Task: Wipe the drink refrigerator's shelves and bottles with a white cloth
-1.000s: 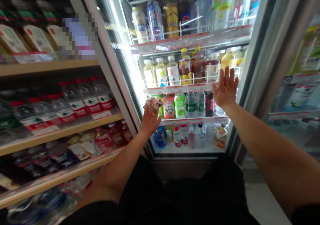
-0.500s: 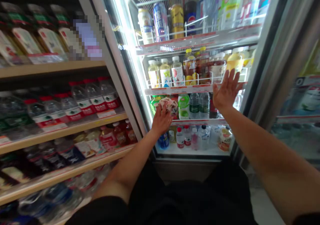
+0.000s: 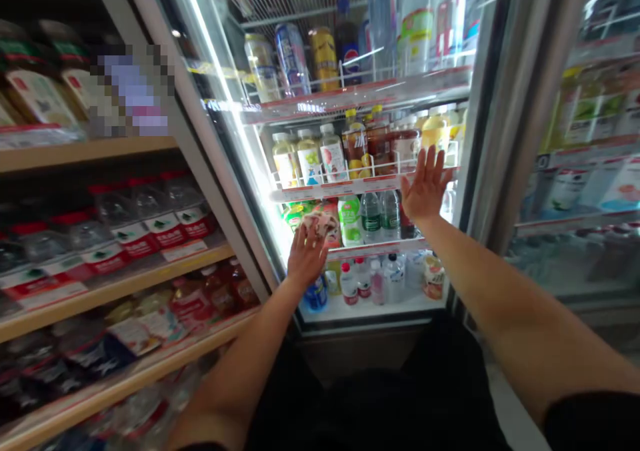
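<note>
One cloth (image 3: 327,225) held under left hand (image 3: 306,256), right hand (image 3: 424,192) spread wide, three cans (image 3: 293,61)

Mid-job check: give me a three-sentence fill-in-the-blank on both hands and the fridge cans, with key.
1. The bare hand holding the crumpled pinkish cloth is the person's ____.
2. The other bare hand holds ____.
3. In the picture, the gold metal can stands to the ____ of the blue-and-silver metal can.

Missing words: left; nothing; right.
</note>
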A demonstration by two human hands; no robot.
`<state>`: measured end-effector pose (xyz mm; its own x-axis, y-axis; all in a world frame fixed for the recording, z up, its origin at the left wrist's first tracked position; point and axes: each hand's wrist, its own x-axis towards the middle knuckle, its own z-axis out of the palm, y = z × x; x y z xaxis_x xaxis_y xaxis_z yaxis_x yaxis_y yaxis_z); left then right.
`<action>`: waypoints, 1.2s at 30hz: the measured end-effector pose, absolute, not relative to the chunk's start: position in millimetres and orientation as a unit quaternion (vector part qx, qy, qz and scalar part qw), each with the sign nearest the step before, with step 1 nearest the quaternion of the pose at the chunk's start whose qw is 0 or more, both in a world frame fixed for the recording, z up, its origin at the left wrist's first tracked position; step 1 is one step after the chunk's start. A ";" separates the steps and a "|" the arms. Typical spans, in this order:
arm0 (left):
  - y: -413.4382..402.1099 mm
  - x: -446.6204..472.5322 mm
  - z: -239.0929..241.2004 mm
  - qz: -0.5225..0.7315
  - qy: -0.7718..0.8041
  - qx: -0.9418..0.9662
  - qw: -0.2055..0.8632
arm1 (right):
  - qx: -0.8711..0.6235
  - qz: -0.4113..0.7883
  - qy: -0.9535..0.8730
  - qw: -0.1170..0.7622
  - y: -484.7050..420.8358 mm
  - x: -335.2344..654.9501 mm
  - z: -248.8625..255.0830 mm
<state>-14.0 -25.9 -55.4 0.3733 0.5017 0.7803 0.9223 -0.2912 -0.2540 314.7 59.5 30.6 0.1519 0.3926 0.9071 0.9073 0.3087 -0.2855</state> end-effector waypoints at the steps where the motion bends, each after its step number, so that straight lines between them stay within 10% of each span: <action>1: -24.6 -14.8 -50.4 -0.307 -0.475 -0.742 0.360 | -0.536 -0.237 -0.605 0.539 58.7 314.2 30.9; 36: -15.7 12.5 -9.9 -0.383 -0.466 -0.713 0.357 | -0.539 -0.272 -0.603 0.521 65.9 318.7 25.4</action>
